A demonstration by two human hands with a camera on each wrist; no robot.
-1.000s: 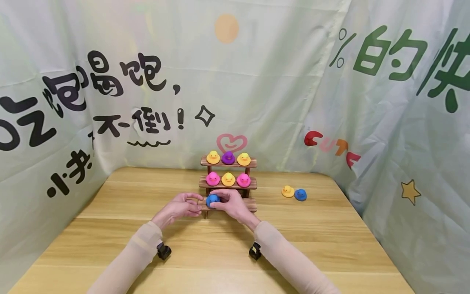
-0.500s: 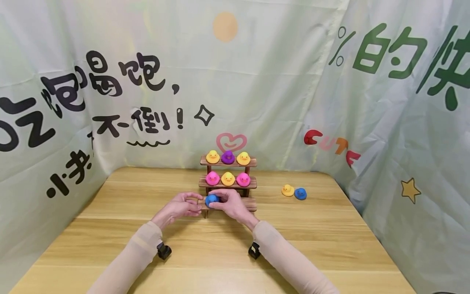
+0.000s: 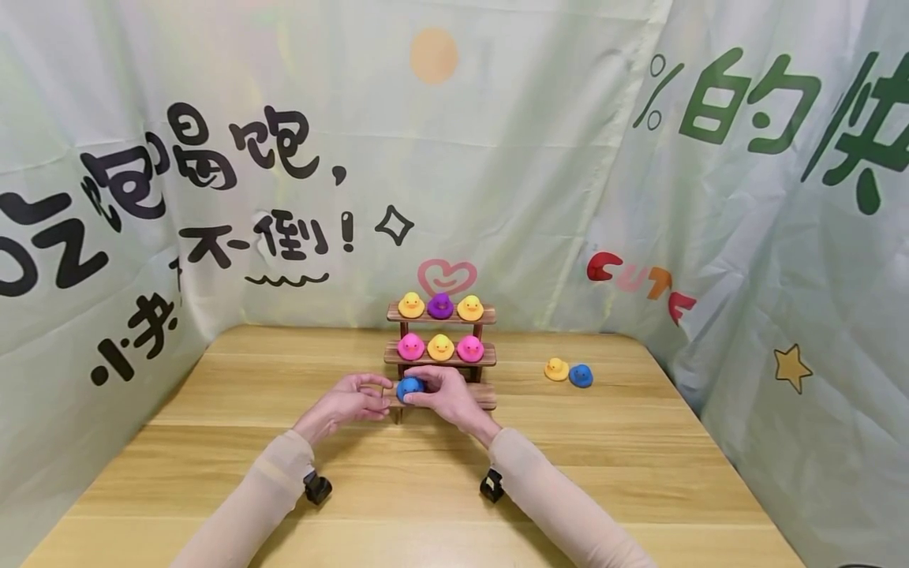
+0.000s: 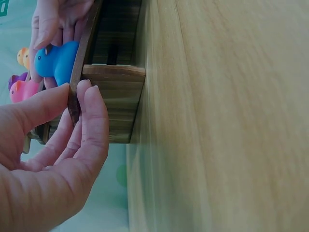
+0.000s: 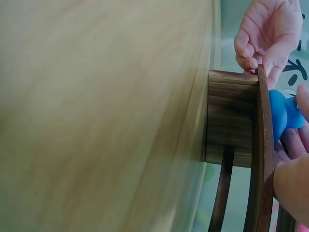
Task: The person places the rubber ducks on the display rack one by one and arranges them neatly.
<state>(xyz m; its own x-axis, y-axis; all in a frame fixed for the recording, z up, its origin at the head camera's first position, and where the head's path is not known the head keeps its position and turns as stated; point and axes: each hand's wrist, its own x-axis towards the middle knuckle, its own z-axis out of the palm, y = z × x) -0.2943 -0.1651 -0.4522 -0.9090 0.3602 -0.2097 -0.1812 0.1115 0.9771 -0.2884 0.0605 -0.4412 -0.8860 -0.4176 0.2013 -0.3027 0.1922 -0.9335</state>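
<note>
A blue rubber duck sits at the left part of the lowest tier of a brown wooden three-tier display stand. My right hand holds this duck from the right, thumb in front and fingers behind. At the tier's left end, my left hand pinches the board; the left wrist view shows its thumb on top and fingertips below. The right wrist view has the duck upright on the board, its base at the wood.
Pink and yellow ducks line the middle tier; yellow ducks and a purple duck line the top. On the table to the right lie a yellow duck and another blue duck. A printed curtain hangs behind the table.
</note>
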